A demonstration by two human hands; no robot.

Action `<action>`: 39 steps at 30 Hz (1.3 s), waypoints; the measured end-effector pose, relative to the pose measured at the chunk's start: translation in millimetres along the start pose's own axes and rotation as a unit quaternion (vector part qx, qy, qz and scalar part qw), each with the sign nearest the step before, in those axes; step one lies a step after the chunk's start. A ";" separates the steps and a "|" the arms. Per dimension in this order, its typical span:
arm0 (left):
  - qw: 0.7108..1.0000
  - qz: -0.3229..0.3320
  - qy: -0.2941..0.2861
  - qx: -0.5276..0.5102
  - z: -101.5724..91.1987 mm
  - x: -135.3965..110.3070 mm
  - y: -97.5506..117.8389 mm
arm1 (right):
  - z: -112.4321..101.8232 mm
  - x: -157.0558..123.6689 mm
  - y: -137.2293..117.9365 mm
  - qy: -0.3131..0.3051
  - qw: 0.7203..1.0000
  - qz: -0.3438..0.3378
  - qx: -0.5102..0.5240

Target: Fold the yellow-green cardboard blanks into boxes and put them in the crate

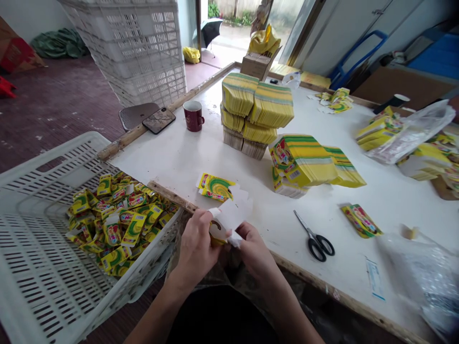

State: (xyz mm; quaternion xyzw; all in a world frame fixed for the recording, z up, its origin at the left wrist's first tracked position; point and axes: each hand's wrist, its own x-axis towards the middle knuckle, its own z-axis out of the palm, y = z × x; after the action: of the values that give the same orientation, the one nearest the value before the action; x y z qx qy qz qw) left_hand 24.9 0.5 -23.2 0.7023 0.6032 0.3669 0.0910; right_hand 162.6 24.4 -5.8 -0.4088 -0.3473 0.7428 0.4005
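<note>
Between my two hands, at the near edge of the table, is a small cardboard box (231, 214) with its white inner side showing and its flaps partly folded. My left hand (199, 239) grips the box's left side, where a bit of yellow print shows. The fingers of my right hand (253, 246) pinch a white flap at its right end. Just beyond lies a flat yellow and green printed box (215, 186), partly covered by the white card. A crate (39, 258) to the left holds many small folded yellow boxes (132, 224).
Stacks of flat yellow cartons (272, 105) stand mid-table, with another bundle (304, 160) nearer. Black-handled scissors (315, 243), a maroon mug (193, 117), a phone (158, 119) and plastic bags (426, 277) lie around. White crates (132, 43) are stacked beyond the table's left edge.
</note>
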 end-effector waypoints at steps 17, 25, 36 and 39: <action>0.991 -0.064 -0.088 -0.077 11.0 1.1 -6.7 | -3.3 3.6 13.6 -0.104 0.872 -0.285 -0.383; 0.996 -0.076 -0.055 -0.006 6.7 -0.2 -9.6 | -17.7 11.3 16.9 0.051 0.883 -0.301 -0.356; 0.991 -0.061 -0.112 -0.039 -11.1 7.2 -11.9 | -29.8 10.2 4.3 -0.078 0.838 -0.289 -0.457; 0.990 -0.050 -0.127 -0.036 -12.7 8.4 -10.3 | -32.0 9.7 0.5 -0.095 0.840 -0.278 -0.456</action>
State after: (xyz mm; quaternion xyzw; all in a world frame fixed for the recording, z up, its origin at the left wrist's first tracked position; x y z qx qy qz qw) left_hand 8.9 6.8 -16.5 0.7083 0.6078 0.2907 0.2105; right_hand 187.5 38.7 -23.0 -0.3586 -0.7822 0.3936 0.3236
